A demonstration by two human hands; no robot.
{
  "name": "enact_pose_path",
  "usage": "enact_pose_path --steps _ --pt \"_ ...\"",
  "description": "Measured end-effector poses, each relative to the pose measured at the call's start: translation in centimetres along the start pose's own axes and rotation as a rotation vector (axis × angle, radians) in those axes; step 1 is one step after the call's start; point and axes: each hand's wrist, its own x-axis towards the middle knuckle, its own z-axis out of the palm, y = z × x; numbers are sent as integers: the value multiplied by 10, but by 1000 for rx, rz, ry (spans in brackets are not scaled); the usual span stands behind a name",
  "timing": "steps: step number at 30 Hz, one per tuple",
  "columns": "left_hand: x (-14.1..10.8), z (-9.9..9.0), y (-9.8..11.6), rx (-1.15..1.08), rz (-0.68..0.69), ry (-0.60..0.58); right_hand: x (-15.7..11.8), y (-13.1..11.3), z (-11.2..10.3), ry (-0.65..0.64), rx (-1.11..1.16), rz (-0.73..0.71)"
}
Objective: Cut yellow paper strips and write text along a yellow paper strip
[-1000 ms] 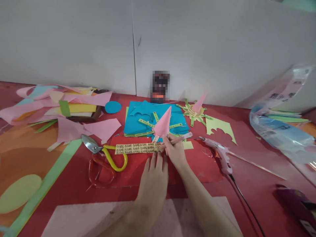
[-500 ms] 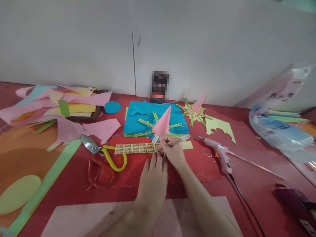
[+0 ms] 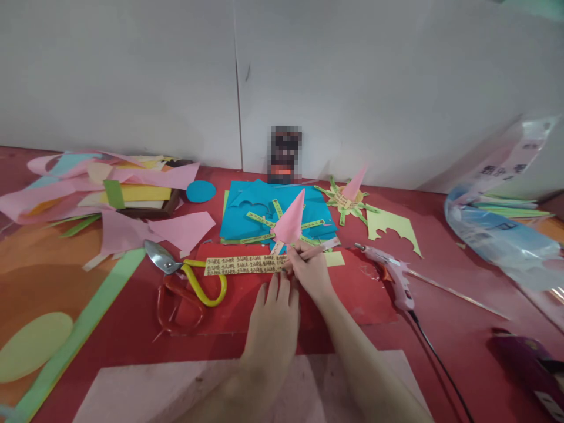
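A pale yellow paper strip (image 3: pixel 240 265) with rows of handwritten characters lies across red paper (image 3: pixel 352 294). My right hand (image 3: pixel 311 273) is closed round a pen (image 3: pixel 319 249), its tip hidden at the strip. Flat on the red paper, my left hand (image 3: pixel 274 317) has its fingertips at the strip's lower edge and holds nothing. Just beyond the hands, a pink paper cone (image 3: pixel 291 218) stands amid green written strips on blue paper (image 3: pixel 233 220).
Scissors (image 3: pixel 185 282) with red and yellow handles lie left of my hands. A pink glue gun (image 3: pixel 399 285) with its cord is to the right. Paper scraps (image 3: pixel 145 194) pile at the left, a second cone piece (image 3: pixel 352 191) stands behind, and a plastic bag (image 3: pixel 484 235) is far right.
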Motion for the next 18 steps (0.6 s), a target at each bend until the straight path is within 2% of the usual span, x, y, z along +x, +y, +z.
enact_pose_path --steps 5,11,18 --pt "0 -1 0 -8 -5 -19 0 -1 0 -5 8 -17" --pt "0 0 1 -33 -13 -22 -1 -1 1 -22 48 29" --pt "-1 3 2 21 -7 2 0 -1 0 -22 43 29"
